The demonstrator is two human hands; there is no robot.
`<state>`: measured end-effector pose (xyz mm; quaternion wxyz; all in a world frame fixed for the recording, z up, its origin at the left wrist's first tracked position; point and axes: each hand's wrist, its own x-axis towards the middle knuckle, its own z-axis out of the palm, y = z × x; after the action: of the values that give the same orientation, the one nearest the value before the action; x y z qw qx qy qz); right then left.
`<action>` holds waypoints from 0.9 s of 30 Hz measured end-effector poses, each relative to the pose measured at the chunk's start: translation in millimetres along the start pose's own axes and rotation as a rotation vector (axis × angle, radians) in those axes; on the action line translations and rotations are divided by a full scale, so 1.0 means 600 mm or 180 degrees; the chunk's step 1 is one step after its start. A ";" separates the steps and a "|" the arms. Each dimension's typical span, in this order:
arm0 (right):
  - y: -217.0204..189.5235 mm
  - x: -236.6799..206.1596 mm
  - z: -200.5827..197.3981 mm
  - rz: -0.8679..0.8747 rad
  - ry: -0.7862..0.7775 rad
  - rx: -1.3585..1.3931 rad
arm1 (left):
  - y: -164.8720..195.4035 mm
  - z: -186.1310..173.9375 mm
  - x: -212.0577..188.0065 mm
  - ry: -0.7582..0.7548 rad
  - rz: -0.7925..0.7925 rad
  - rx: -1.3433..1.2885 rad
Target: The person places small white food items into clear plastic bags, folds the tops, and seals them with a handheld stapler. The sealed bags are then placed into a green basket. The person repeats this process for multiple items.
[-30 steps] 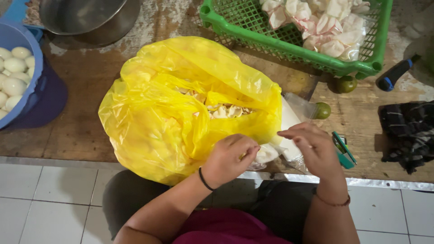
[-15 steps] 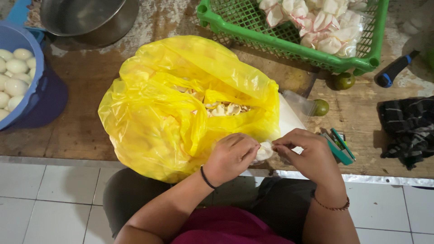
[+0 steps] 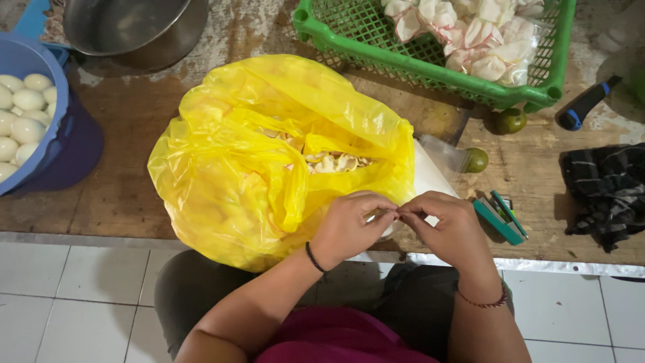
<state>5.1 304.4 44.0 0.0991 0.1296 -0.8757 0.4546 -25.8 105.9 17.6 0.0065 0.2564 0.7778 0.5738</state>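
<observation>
Overhead, from left: blue bucket (image 3: 40, 121) of white peeled eggs (image 3: 20, 114) at surface (image 3: 121, 195) edge, metal bowl (image 3: 127, 27) behind. Yellow bag (image 3: 269, 154) of shell bits lies open at centre, mouth up. Left hand (image 3: 349, 225) and right hand (image 3: 450, 225) meet fingertip to fingertip just right of bag's near edge, both pinching small pale item (image 3: 386, 216), mostly hidden; kind unclear. Left hand nearer bag. Right: green basket (image 3: 430, 60), two limes, green stapler-like tool (image 3: 500, 215), dark cloth.

glossy plastic bag (image 3: 242, 161), rough wooden table (image 3: 134, 141), metal pot (image 3: 134, 27)
</observation>
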 end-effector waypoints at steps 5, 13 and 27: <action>0.003 0.005 0.003 -0.0053 0.0034 -0.0128 | -0.014 0.008 -0.002 0.0090 0.0162 -0.0019; 0.011 0.001 -0.015 -0.0015 -0.0189 -0.0208 | -0.007 0.019 -0.002 0.0135 0.0343 0.0091; 0.140 -0.060 -0.111 0.0956 0.0868 -0.0783 | -0.013 0.060 0.020 0.0236 0.0324 0.0294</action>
<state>16.4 410.4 6.5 0.1627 -0.0778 -0.9124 0.3674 -28.0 141.1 1.8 -0.0633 0.2742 0.7890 0.5461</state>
